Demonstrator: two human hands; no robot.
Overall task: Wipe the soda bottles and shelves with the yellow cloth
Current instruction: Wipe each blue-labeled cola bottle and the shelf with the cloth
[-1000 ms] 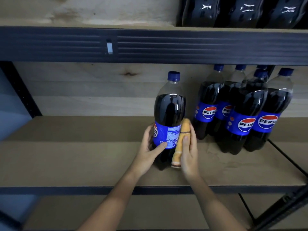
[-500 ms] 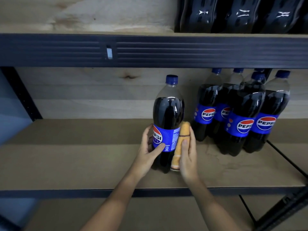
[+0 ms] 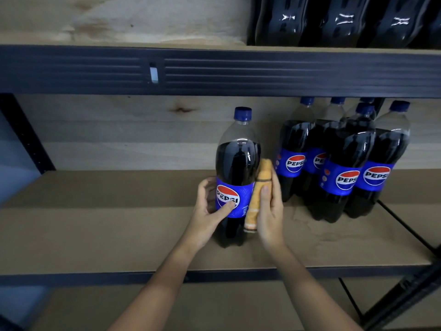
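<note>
Head view: a soda bottle (image 3: 237, 168) stands upright on the middle shelf (image 3: 95, 235), held between both hands. The left hand (image 3: 210, 211) curls around its left side, thumb pressed on the blue label. Since a second ago the bottle has turned: the label then showed small print toward the camera, and now the round Pepsi logo faces front under the left thumb. The right hand (image 3: 270, 211) grips the folded yellow cloth (image 3: 259, 194) and keeps it flat against the bottle's right side, in much the same spot as before. To the right of the right hand, a cluster of Pepsi bottles (image 3: 343, 163) stands unmoved. Above the hands, wrapped bottles (image 3: 343, 20) sit on the upper shelf.
</note>
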